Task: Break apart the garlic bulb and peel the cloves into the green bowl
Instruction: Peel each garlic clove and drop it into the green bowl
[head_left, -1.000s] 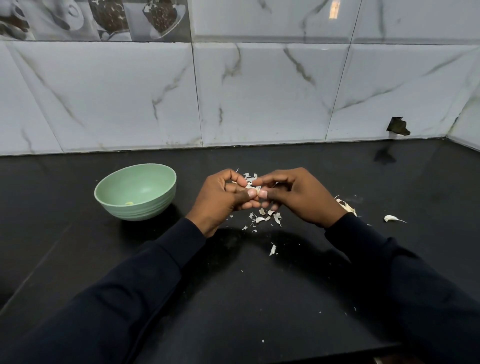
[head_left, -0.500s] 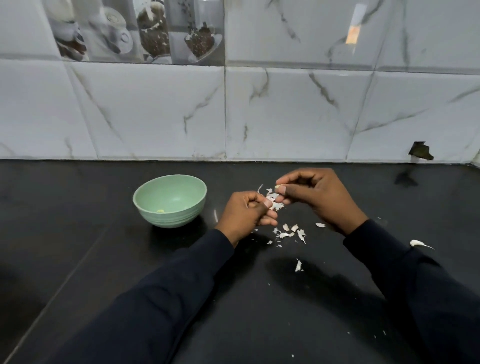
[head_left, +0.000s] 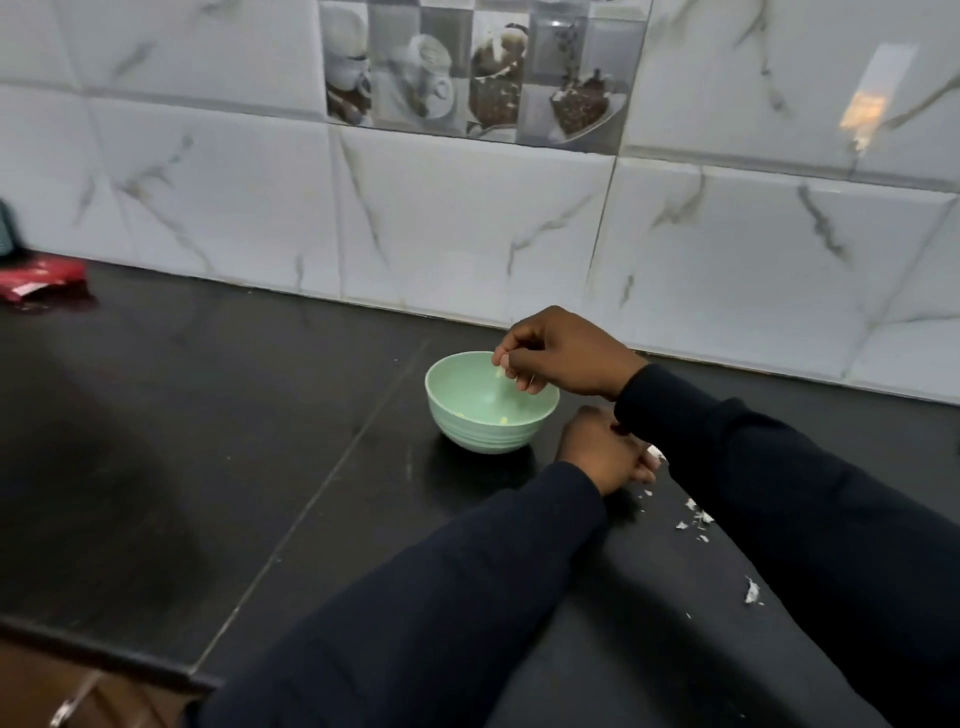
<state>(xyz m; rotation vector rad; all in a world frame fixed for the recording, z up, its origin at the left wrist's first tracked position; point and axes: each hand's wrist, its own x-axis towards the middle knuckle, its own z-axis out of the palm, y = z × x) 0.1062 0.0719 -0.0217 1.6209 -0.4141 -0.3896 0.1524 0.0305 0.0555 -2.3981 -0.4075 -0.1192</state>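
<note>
The clove (head_left: 500, 372), small and pale, is pinched at the fingertips of the right hand (head_left: 563, 358), directly above the green bowl (head_left: 470, 434) and just inside its far rim. The grip is narrow and closed on the clove. I judge it is held there so the clove can drop straight in among the pale peeled pieces (head_left: 503, 420) on the bowl's floor.

The left hand (head_left: 602, 452) waits just right of the bowl, low over the dark worktop (head_left: 260, 415), with its fingers curled. A white bit (head_left: 655, 453) shows at its far edge and may be the rest of the garlic, but I cannot tell whether that grip closes on it. Keeping it this near the bowl probably saves a reach for the next clove.

Skin flakes (head_left: 693, 519) lie scattered further right of the bowl, so the waste stays out of it. Far left of the bowl, by the wall, lies a red packet (head_left: 41, 278), which seems to play no part in the task
</note>
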